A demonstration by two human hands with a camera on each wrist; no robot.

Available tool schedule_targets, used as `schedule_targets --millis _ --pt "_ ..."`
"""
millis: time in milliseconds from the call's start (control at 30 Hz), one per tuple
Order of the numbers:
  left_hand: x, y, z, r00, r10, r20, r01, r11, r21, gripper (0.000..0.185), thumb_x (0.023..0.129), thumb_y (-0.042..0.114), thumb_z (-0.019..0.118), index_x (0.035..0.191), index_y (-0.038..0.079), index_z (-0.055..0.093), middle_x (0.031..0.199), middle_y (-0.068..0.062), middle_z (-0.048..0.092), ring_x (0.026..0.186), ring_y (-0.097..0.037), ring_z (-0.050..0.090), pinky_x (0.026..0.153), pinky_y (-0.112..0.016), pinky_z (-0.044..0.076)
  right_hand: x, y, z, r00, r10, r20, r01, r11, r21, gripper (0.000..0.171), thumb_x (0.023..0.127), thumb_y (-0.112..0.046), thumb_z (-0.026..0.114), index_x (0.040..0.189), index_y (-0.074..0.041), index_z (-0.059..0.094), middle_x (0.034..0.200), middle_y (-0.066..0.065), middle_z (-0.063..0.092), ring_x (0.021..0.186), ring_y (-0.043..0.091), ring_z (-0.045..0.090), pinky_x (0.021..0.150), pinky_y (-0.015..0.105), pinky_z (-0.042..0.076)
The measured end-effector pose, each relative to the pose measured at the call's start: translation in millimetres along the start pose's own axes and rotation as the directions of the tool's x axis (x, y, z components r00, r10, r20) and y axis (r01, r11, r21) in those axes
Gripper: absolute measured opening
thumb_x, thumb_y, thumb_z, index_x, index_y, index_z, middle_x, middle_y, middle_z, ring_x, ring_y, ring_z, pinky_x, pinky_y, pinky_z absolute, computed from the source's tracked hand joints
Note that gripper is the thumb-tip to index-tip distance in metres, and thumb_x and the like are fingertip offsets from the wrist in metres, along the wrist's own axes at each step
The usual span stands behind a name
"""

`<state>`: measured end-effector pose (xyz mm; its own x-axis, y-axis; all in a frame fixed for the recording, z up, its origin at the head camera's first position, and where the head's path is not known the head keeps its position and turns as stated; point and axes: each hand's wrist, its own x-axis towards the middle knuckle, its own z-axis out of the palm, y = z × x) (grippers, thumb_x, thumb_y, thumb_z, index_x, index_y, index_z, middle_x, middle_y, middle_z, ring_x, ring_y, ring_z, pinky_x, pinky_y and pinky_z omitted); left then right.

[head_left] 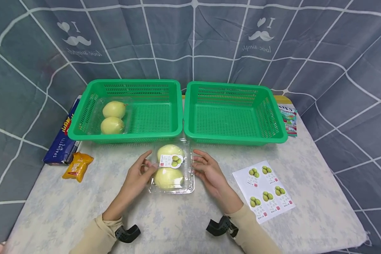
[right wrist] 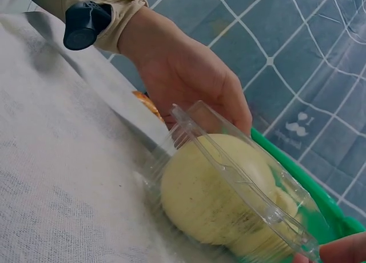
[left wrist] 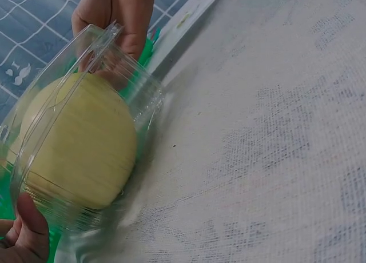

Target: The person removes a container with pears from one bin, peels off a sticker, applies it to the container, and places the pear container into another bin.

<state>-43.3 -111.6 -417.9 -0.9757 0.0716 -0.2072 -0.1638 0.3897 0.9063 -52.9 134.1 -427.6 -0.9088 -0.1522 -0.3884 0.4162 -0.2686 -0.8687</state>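
Left hand [head_left: 135, 180] and right hand [head_left: 214, 178] pinch the clear, rectangular plastic box [head_left: 188, 173]; labelling seems finished, next probably calling for a level lift into the right-hand green plastic basket [head_left: 235, 139].

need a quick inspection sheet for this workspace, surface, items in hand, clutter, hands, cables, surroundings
Surface: pale patterned cloth.
Job's things: clear container holding two pale-yellow fruits, fruit label on top; label sheet to the right; left green basket holds a similar pack; right green basket beside it.
Clutter: blue spaghetti box and orange packet at left; red-green packet partly hidden by the right green basket.
Hands: left hand and right hand grip opposite sides of the container; black device on each wrist.
Cables: nothing seen.
Surroundings: grey curtain with white grid lines behind and at both sides.
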Motion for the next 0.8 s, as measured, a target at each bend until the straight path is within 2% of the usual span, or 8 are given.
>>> schedule_targets --millis 267,400,633,800 --pt "-3.8 1.2 -0.7 0.999 -0.004 0.040 0.005 0.999 -0.040 0.060 0.102 0.020 0.058 0.156 0.009 0.034 0.103 -0.008 0.052 0.066 -0.010 0.053 0.060 -0.028 0.052 -9 -8 -2 1.000 0.009 0.018 -0.009 1.000 -0.022 0.061 0.094 0.009 0.050 0.151 -0.011 0.043 0.121 0.006 0.050 0.092 0.011 0.054 0.079 0.023 0.048" --pt "-5.4 3.7 -0.3 0.999 0.019 0.050 -0.016 0.998 -0.064 0.060 0.102 0.021 0.059 0.155 0.010 0.034 0.105 -0.010 0.053 0.067 -0.008 0.055 0.061 -0.029 0.054 -13 -13 -3 1.000 -0.008 0.018 0.009 1.000 -0.026 0.061 0.094 0.008 0.050 0.151 -0.010 0.042 0.121 0.005 0.050 0.092 0.011 0.053 0.078 0.022 0.046" --pt "-4.8 12.6 -2.1 0.992 0.065 0.111 -0.047 0.986 -0.160 0.061 0.101 0.014 0.060 0.155 0.005 0.032 0.100 -0.007 0.053 0.064 -0.006 0.056 0.058 -0.028 0.055 -21 -19 -8 1.000 -0.010 0.008 0.010 1.000 -0.017 0.060 0.094 0.007 0.052 0.151 -0.009 0.042 0.116 0.001 0.052 0.092 0.011 0.053 0.079 0.023 0.047" --pt "-4.5 16.7 -1.9 0.990 0.056 0.127 -0.033 0.983 -0.180 0.062 0.100 0.015 0.060 0.155 0.007 0.033 0.100 -0.005 0.053 0.068 -0.003 0.057 0.061 -0.026 0.055 -27 -26 -8 1.000 -0.021 0.008 0.021 1.000 -0.011 0.059 0.095 0.006 0.051 0.151 -0.008 0.040 0.117 0.001 0.051 0.092 0.010 0.052 0.080 0.023 0.045"
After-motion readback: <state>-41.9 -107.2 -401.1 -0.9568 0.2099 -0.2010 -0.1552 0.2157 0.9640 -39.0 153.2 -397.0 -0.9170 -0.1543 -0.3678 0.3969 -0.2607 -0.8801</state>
